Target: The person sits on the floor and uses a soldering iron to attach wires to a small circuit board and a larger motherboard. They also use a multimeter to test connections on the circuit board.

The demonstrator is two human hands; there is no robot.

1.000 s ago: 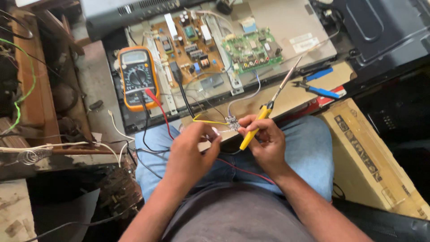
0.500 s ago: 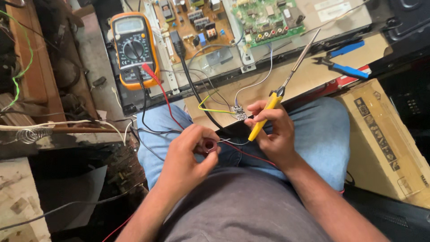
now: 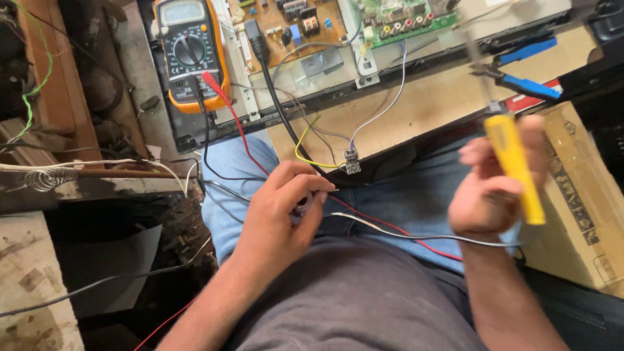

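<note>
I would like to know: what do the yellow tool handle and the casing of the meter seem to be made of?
The yellow tool handle in the right hand looks like smooth, glossy plastic: even colour, soft sheen, though motion blurs it. The meter seems to have a dark, matte hard-plastic body inside an orange sleeve, probably rubber, judging by its thick rounded edges.

The right hand (image 3: 494,188) and its yellow-handled screwdriver (image 3: 513,166) are motion-blurred; the shaft above the grip fades out. The left hand (image 3: 283,208) closes over a small dark object (image 3: 302,207), too hidden to identify. The multimeter (image 3: 190,52) and circuit boards (image 3: 338,19) are cut off by the top edge.
</note>
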